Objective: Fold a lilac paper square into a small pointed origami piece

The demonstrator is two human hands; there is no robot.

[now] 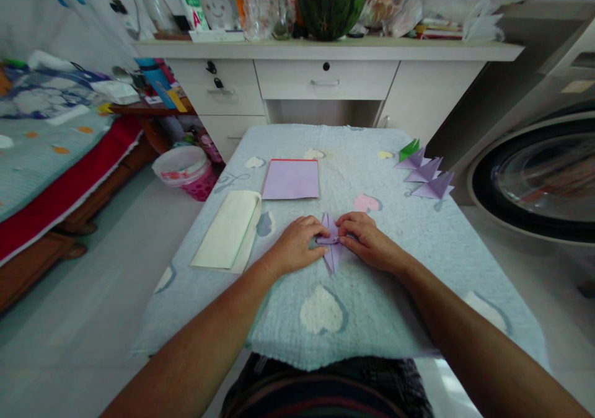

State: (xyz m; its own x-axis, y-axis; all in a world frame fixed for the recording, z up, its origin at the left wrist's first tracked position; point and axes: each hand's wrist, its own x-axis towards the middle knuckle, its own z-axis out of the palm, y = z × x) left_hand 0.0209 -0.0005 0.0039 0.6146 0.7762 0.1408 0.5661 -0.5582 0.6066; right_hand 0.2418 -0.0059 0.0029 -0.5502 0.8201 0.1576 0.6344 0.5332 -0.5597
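Note:
A folded purple origami paper (331,258) lies on the cloth-covered table between my hands, its pointed ends facing toward and away from me. My left hand (300,241) pinches its left side with thumb and fingers. On the opposite side, my right hand (367,238) grips the paper's right edge, its fingers curled. The fingertips hide parts of the middle folds. Beyond them sits a stack of square paper (291,180) with a purple sheet on top and a red edge showing. Folded pale-yellow paper (227,229) rests left of my left hand.
Several finished purple origami pieces (434,185) and a green one (409,149) line the table's far right. A white desk (325,51) behind carries a cut watermelon (332,5), jars and bags. A washing machine (534,176) stands right; a pink bin (186,167) and bed (51,164) left.

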